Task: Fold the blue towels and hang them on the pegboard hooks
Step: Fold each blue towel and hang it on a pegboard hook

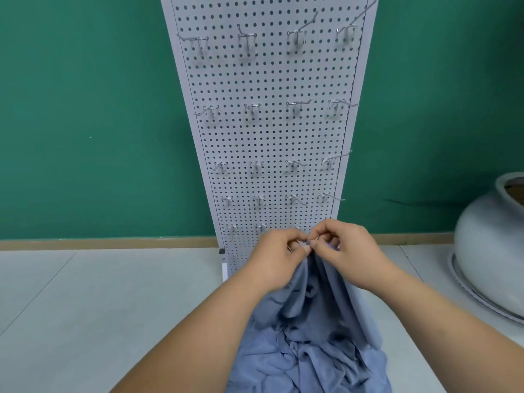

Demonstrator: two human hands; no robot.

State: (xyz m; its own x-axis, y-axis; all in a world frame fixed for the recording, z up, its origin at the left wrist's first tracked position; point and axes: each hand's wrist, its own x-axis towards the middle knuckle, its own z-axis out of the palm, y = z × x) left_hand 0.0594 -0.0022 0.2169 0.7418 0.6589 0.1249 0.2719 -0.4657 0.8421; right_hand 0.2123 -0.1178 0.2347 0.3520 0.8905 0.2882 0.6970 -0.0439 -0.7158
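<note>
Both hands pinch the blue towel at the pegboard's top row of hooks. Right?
No. The head view shows the left hand and right hand pinching the towel at the pegboard's bottom row of hooks, not the top.

Only 2 arms of the person show. L forearm [198, 330] & R forearm [442, 316] are bare up to the frame edge, broad, smooth, tapering twd the wrists. L hand [276, 262] & R hand [351, 256] bare too; fingers [331, 226] short, rounded. Nails too small to tell.
</note>
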